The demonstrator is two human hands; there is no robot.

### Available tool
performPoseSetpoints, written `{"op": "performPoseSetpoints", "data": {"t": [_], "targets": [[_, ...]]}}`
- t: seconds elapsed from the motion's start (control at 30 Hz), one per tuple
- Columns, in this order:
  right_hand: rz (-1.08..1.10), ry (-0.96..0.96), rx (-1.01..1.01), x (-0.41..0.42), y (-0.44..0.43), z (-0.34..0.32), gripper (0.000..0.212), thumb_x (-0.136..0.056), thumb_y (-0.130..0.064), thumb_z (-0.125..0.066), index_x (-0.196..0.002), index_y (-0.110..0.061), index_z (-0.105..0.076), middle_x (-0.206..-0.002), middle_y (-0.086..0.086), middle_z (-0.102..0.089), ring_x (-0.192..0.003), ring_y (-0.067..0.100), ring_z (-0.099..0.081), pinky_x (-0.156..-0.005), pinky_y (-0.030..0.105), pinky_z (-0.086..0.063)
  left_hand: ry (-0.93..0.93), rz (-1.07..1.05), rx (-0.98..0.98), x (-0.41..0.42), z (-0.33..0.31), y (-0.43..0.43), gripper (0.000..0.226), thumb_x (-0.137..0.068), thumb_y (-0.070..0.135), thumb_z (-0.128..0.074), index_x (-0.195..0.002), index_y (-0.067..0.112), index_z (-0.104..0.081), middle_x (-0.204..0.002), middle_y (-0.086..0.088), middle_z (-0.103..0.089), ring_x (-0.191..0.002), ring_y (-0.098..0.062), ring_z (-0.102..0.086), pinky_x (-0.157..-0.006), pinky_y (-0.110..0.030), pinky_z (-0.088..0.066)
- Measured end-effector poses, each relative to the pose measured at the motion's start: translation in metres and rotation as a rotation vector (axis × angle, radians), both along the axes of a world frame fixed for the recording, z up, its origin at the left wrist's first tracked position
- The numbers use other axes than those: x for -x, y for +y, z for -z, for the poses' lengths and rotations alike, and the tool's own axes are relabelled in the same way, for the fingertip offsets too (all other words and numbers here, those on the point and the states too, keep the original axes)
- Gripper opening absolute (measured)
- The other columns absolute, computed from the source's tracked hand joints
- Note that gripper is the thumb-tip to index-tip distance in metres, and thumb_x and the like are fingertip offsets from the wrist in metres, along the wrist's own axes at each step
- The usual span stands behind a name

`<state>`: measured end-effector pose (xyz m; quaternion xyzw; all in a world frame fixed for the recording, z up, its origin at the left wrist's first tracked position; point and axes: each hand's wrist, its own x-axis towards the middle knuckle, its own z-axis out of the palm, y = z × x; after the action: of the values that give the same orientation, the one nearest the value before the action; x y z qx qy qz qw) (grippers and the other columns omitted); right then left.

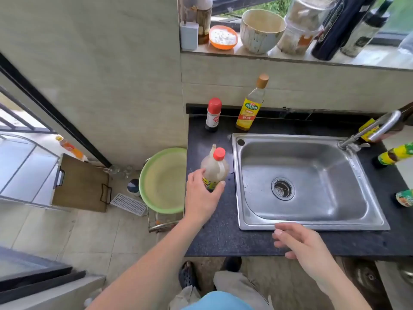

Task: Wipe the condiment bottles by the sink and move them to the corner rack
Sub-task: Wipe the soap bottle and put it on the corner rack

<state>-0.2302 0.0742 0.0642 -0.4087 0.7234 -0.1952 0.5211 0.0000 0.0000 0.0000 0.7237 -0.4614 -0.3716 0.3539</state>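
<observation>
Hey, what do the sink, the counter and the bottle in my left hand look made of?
Sink: brushed stainless steel, by its grey metallic sheen. Counter: dark speckled stone, probably polished granite. Bottle: clear plastic, likely, seen through to pale liquid; red plastic-looking cap.

A dark speckled desk (223,240) holds a steel sink (312,138) sunk into its top. At the back left, against the wall, a small red-capped bottle (213,115) stands upright, with a tall yellow-labelled bottle (251,106) just to its right. Left of the sink, my left hand (202,198) grips a cloudy bottle (215,168) with a red cap. Right of the sink are a green-labelled bottle (395,155) and, nearer me, another bottle (405,198) at the frame's edge.
</observation>
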Motion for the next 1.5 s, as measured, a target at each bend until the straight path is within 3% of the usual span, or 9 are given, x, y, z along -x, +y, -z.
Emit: {"op": "performPoseSetpoints", "data": {"t": [0.2,0.43,0.53,0.63,0.73,0.87,0.97,1.17,1.5], "targets": [[-0.049,-0.022,-0.044,0.025,-0.026,0.008,0.011,-0.089,-0.017,-0.066,-0.098,-0.022,-0.070,-0.089,0.000,-0.076,-0.080,0.013,-0.073,-0.067,0.029,-0.050,-0.232,-0.071,0.005,0.037,0.015,-0.044,0.067,-0.087,0.038,-0.060,-0.142,0.010,-0.033,-0.145,-0.011,-0.037,-0.136,-0.029,-0.032,-0.111,-0.045,-0.034],[-0.136,-0.053,-0.077,0.060,-0.070,0.026,0.011,-0.089,-0.021,-0.066,-0.100,-0.023,-0.069,-0.091,-0.002,-0.075,-0.079,0.009,-0.072,-0.065,0.026,-0.049,-0.113,-0.132,0.063,0.034,0.027,-0.053,0.055,-0.083,0.026,-0.042,-0.135,0.008,-0.045,-0.133,-0.012,-0.050,-0.127,-0.029,-0.042,-0.111,-0.043,-0.033],[-0.176,-0.072,-0.072,0.070,-0.086,0.034,0.011,-0.089,-0.020,-0.066,-0.099,-0.023,-0.069,-0.089,-0.001,-0.075,-0.077,0.010,-0.072,-0.067,0.028,-0.048,-0.139,-0.205,0.111,0.030,0.022,-0.057,0.038,-0.083,0.001,-0.049,-0.121,0.001,-0.056,-0.115,-0.016,-0.061,-0.109,-0.034,-0.055,-0.095,-0.037,-0.042],[-0.208,-0.100,-0.061,0.075,-0.102,0.036,0.010,-0.089,-0.017,-0.066,-0.098,-0.022,-0.068,-0.090,0.003,-0.074,-0.080,0.016,-0.071,-0.067,0.029,-0.047,-0.237,-0.228,0.151,0.024,0.015,-0.064,0.031,-0.078,0.003,-0.044,-0.099,-0.001,-0.066,-0.092,-0.019,-0.068,-0.084,-0.037,-0.061,-0.072,-0.022,-0.034],[-0.256,-0.110,-0.020,0.072,-0.124,0.032,0.011,-0.090,-0.015,-0.065,-0.100,-0.018,-0.068,-0.087,0.003,-0.073,-0.077,0.016,-0.069,-0.063,0.029,-0.045,-0.308,-0.172,0.177,0.022,0.004,-0.066,0.033,-0.076,0.006,-0.041,-0.094,0.002,-0.069,-0.090,-0.015,-0.071,-0.082,-0.034,-0.064,-0.068,-0.025,-0.037],[-0.397,-0.073,0.223,0.052,-0.155,0.000,0.010,-0.089,-0.024,-0.067,-0.098,-0.029,-0.068,-0.081,-0.003,-0.074,-0.082,0.015,-0.071,-0.068,0.029,-0.048,-0.258,-0.139,0.261,0.033,-0.016,-0.056,0.028,-0.091,0.018,-0.048,-0.105,0.004,-0.068,-0.092,-0.011,-0.073,-0.082,-0.026,-0.065,-0.070,-0.026,-0.042],[-0.535,-0.002,0.546,0.025,-0.172,-0.036,0.010,-0.089,-0.034,-0.065,-0.099,-0.033,-0.067,-0.078,-0.007,-0.070,-0.076,0.012,-0.066,-0.067,0.027,-0.050,-0.123,-0.156,0.246,0.045,-0.033,-0.049,0.038,-0.089,0.035,-0.045,-0.066,0.007,-0.057,-0.062,-0.003,-0.059,-0.059,-0.018,-0.048,-0.060,-0.036,-0.038],[-0.903,0.391,1.107,-0.023,-0.181,-0.084,0.056,-0.087,-0.070,-0.034,-0.105,-0.026,-0.063,-0.058,-0.022,-0.045,-0.055,0.004,-0.047,-0.054,0.029,-0.045,-0.023,-0.103,0.213,0.058,-0.073,-0.051,0.040,-0.088,0.036,-0.040,-0.055,0.015,-0.033,-0.050,0.003,-0.037,-0.053,-0.018,-0.032,-0.052,-0.035,-0.027],[-0.887,0.446,1.389,-0.038,-0.190,-0.087,0.044,-0.098,-0.040,-0.039,-0.071,-0.009,-0.054,-0.049,-0.003,-0.049,-0.038,0.026,-0.042,-0.035,0.032,-0.037,0.020,0.065,0.263,0.045,-0.106,-0.054,0.038,-0.084,0.020,-0.049,-0.054,0.020,-0.026,-0.052,0.007,-0.029,-0.055,-0.015,-0.027,-0.052,-0.036,-0.024]]}}
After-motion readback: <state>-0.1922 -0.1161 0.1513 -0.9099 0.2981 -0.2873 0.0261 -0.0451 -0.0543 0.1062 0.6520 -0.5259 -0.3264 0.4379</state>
